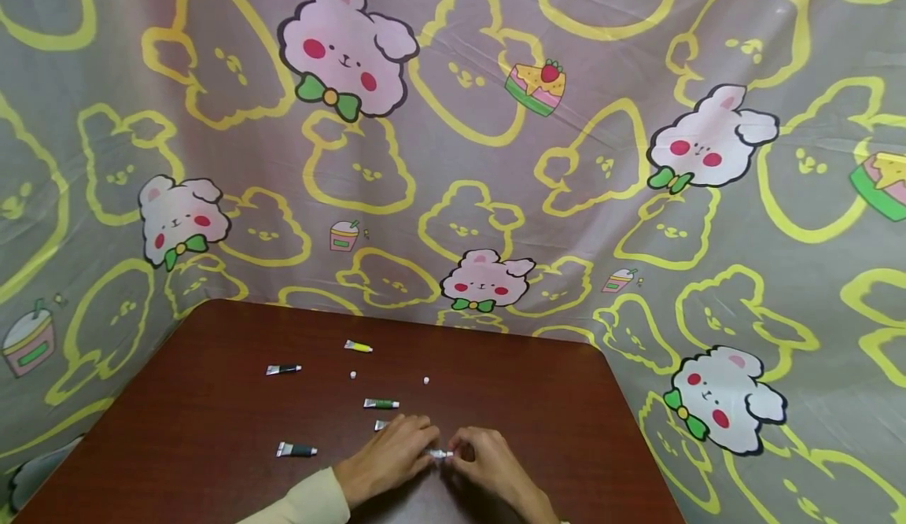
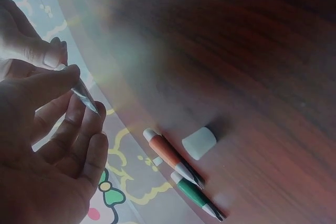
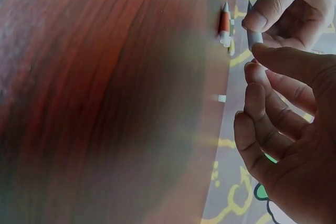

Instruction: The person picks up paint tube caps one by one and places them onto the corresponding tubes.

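Note:
Above the near part of the table, my left hand [image 1: 399,453] pinches the body of a small silvery paint tube [image 1: 440,454] between thumb and finger. My right hand [image 1: 488,465] pinches the white cap end of that same tube with its thumb and fingertip. In the right wrist view the paint tube [image 3: 254,36] spans the two hands, and its colour band is hidden. The other fingers of the right hand [image 3: 294,124] are loosely bent. Just beyond the left hand lies an orange paint tube [image 2: 167,150], mostly covered by that hand in the head view.
A green paint tube [image 1: 382,404], a yellow one [image 1: 359,347], a black one [image 1: 285,369] and another dark one [image 1: 297,450] lie on the brown table [image 1: 177,398]. Two small white caps [image 1: 353,374] [image 1: 426,380] sit apart among them. A patterned curtain [image 1: 453,154] hangs behind.

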`<move>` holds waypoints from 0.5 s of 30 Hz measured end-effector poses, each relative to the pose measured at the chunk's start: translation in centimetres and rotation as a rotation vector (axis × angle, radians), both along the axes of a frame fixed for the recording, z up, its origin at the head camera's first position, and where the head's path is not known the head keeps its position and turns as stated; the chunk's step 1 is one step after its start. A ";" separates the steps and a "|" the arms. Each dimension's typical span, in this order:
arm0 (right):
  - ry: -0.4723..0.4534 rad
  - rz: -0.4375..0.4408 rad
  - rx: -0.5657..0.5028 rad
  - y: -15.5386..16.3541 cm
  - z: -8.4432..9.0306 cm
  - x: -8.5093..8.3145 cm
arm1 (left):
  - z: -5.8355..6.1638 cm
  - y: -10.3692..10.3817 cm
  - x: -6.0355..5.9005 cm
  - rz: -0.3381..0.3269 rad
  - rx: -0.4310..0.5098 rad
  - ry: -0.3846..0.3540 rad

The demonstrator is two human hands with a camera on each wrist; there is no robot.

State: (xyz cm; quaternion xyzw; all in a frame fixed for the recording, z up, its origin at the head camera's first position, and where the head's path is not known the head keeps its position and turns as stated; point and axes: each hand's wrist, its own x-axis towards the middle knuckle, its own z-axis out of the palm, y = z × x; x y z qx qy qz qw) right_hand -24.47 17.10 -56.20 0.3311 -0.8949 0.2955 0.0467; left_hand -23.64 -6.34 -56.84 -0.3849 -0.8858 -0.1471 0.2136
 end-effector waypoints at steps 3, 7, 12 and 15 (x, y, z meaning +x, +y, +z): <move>-0.021 0.001 -0.006 -0.1 0.0 0.0 | -0.1 -0.1 0.1 -0.005 0.007 0.011; -0.029 0.003 -0.007 -0.3 -0.1 0.1 | -0.3 -0.2 0.1 -0.010 0.018 0.025; -0.001 0.000 0.006 -0.5 -0.3 0.1 | -0.1 -0.2 0.2 -0.007 0.014 0.027; 0.003 -0.007 0.003 -0.5 -0.3 0.0 | 0.0 -0.2 0.2 0.002 0.004 0.013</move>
